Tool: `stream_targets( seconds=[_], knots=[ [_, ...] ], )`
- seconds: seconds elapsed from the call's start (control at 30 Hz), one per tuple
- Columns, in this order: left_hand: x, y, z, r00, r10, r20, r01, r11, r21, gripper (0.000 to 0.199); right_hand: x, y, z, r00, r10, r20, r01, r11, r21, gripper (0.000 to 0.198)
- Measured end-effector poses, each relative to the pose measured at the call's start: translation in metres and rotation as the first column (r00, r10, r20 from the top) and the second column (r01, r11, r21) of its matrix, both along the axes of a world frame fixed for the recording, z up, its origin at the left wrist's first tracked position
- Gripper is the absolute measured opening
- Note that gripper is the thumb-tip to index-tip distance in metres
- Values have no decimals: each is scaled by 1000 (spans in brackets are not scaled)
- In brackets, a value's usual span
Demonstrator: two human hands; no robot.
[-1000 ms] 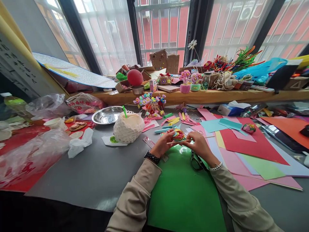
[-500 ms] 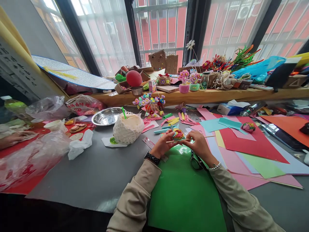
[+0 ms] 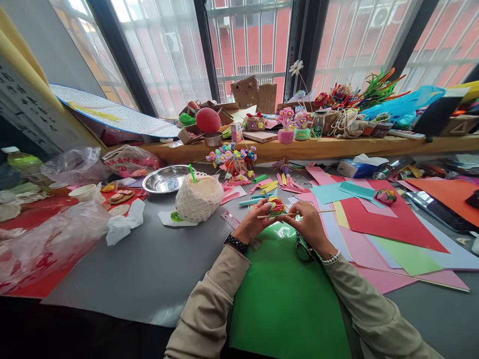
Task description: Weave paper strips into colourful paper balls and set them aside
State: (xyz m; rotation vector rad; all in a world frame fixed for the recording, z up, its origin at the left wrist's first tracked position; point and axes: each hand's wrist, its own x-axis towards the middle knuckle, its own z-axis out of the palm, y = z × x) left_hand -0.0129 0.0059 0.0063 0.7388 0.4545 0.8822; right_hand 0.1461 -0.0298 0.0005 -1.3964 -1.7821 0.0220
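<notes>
The left hand has its fingers bent closely about a small, round, red-and-yellow layered paper flower, its thumb by a thin, pale wooden stick. The right hand pinches the stick, thumb and fingertips near together. The flower is above the far end of a glossy green rectangular sheet on the grey bench.

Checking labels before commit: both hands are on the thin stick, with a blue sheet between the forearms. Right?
Colour's wrong: the head view shows that sheet is green, not blue. Left hand and right hand on the thin stick: correct.
</notes>
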Motion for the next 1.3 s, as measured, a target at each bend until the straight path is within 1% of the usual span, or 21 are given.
stream_targets(
  seconds=[0.23, 0.43, 0.77, 0.97, 1.17, 1.3],
  knots=[
    [1, 1, -2, 999, -24, 30, 23, 999, 44, 24, -1, -2, 2, 1000, -14, -8, 15, 1000, 26, 41],
    [0, 0, -2, 1000, -9, 11, 8, 999, 33, 29, -2, -2, 1, 1000, -15, -19, 16, 999, 33, 40],
    [0, 0, -2, 999, -30, 42, 29, 999, 26, 26, -3, -3, 3, 1000, -19, -21, 20, 999, 44, 39],
    [0, 1, -4, 999, -11, 49, 11, 1000, 10, 25, -3, -3, 2, 1000, -23, -16, 24, 998, 52, 39],
    [1, 1, -3, 998, -17, 64, 17, 1000, 2, 22, -3, -3, 3, 1000, -6, 9, 6, 999, 36, 41],
    [1, 0, -2, 997, -14, 74, 14, 1000, -1, 19, -3, -4, 5, 999, -11, 53, 8, 999, 53, 41]
  ],
)
